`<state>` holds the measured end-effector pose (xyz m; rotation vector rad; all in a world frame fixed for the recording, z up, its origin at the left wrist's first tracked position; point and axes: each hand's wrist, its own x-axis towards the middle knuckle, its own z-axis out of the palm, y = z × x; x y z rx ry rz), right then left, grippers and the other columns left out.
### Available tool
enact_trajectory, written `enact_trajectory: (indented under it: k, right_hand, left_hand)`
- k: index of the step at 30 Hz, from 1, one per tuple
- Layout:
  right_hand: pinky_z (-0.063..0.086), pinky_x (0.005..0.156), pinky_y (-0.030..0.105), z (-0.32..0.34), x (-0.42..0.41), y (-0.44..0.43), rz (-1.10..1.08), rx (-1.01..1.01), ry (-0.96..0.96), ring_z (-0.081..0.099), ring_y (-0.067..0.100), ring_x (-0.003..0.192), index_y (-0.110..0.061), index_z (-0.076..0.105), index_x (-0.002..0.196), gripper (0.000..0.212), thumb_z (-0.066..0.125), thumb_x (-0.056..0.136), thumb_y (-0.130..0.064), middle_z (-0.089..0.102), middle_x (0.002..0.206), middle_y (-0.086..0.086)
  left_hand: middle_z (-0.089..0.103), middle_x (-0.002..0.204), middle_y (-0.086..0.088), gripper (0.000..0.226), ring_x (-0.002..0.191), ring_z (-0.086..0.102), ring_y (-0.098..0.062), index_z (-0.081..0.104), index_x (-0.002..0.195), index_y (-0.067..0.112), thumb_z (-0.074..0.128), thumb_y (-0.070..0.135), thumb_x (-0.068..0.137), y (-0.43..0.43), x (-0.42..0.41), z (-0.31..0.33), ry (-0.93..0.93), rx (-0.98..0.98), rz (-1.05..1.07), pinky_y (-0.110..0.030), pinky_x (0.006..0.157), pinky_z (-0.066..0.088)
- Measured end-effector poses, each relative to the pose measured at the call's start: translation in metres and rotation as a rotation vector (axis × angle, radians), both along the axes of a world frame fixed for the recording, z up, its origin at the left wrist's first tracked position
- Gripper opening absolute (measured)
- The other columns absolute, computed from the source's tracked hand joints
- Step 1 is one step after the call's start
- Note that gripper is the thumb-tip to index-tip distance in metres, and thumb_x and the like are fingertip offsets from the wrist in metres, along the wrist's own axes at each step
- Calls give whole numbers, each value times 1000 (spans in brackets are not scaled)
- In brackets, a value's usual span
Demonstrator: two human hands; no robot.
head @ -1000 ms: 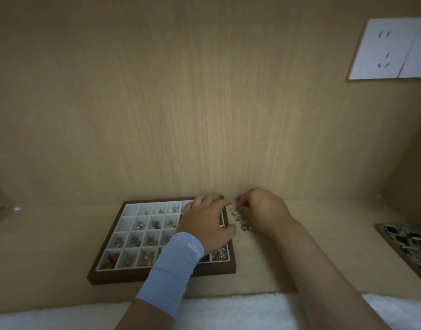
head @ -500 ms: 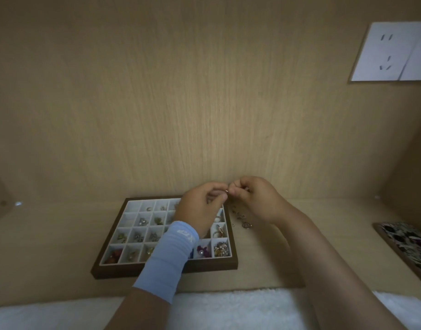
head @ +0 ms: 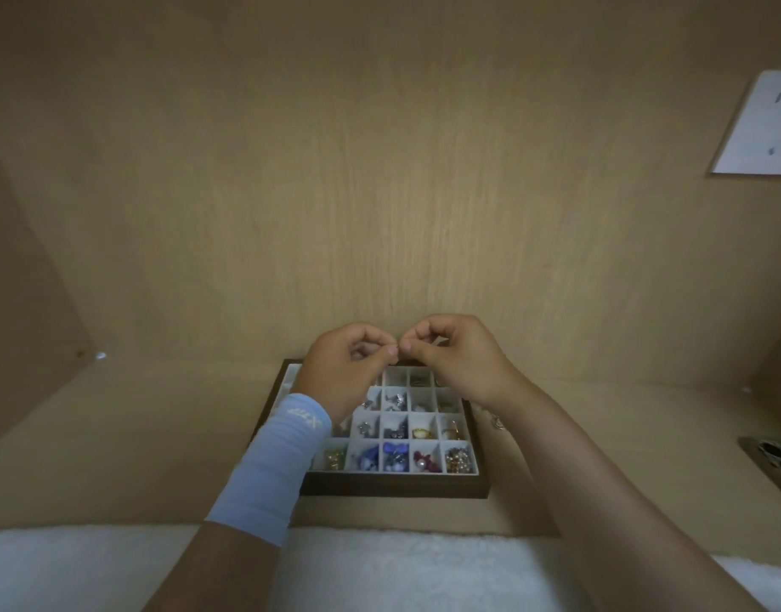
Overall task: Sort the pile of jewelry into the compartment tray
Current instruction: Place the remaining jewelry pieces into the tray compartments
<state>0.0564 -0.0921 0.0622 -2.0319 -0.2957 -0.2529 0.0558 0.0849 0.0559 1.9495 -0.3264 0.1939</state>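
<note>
— Head view: hands doing what?
— I'm watching left hand (head: 347, 373) and right hand (head: 461, 366) both pinching one tiny piece (head: 398, 347) above the tray (head: 397, 490), likely untangling it; loose jewelry (head: 497, 420) is lying alongside.

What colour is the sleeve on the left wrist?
Light blue sleeve, with a small white logo; head view.

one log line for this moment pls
left hand: pinches small piece | right hand: pinches small piece | both: above compartment tray | loose jewelry: right of tray
</note>
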Motion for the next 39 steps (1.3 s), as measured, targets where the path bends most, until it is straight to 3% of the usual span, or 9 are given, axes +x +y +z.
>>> enact_trajectory:
  k: [2,5,9,13,20,28,32,35,39]
  right_hand:
    - [47,68,13,0,8,15,17,-55,9,61,-6,69,-22,77,86,7,72,90,-20,74,81,-7]
    - [53,78,23,0,21,38,31,-169,42,66,-1,78,-24,77,85,7,71,90,-23,74,82,-10]
    - [55,87,33,-3,37,62,55,-414,75,66,5,87,-25,77,88,11,67,92,-24,73,89,-12]
    - [55,84,34,-6,46,81,72,-547,91,66,7,84,-27,76,92,12,64,94,-29,73,89,-10]
    - [56,84,37,-16,55,103,134,-727,111,66,10,83,-25,76,93,16,61,96,-29,73,90,-7]
    - [51,93,30,-2,40,75,72,-626,76,64,5,99,-28,75,111,20,59,98,-25,72,112,-12]
    - [48,82,22,13,14,22,-47,-518,78,63,-1,91,-30,75,95,14,63,96,-25,70,95,-20]
    - [44,74,22,12,-5,-27,-168,-522,110,64,4,86,-34,72,85,16,65,95,-24,69,87,-19]
    - [45,79,18,-5,-23,-72,-232,-618,229,60,0,84,-32,77,96,15,67,93,-22,63,85,-24]
  left_hand:
    - [72,83,8,10,82,65,-8,72,84,29,68,20,87,23,5,-7,7,56,48,-25,78,52]
    - [68,92,15,17,90,62,-7,70,88,33,63,18,89,57,13,-20,-23,179,144,-29,86,51]
    - [60,119,8,28,118,44,-16,66,116,28,58,18,90,80,20,-35,-49,450,212,-28,103,33]
    - [54,135,3,38,129,38,-19,59,129,23,55,16,92,87,25,-44,10,477,160,-29,109,27]
    - [52,138,5,46,132,36,-16,57,131,26,51,9,89,96,30,-50,48,403,156,-31,113,27]
    - [45,143,5,48,135,29,-17,49,138,27,52,22,90,95,29,-50,72,465,159,-32,113,25]
    - [44,144,5,47,135,28,-17,48,139,28,51,30,92,85,23,-39,0,575,201,-34,114,26]
    - [49,139,8,41,131,33,-16,52,135,30,51,31,93,61,12,-21,-101,543,159,-34,112,29]
    - [55,131,12,34,127,40,-10,57,128,34,52,30,95,8,-8,-7,-125,465,-13,-30,109,32]
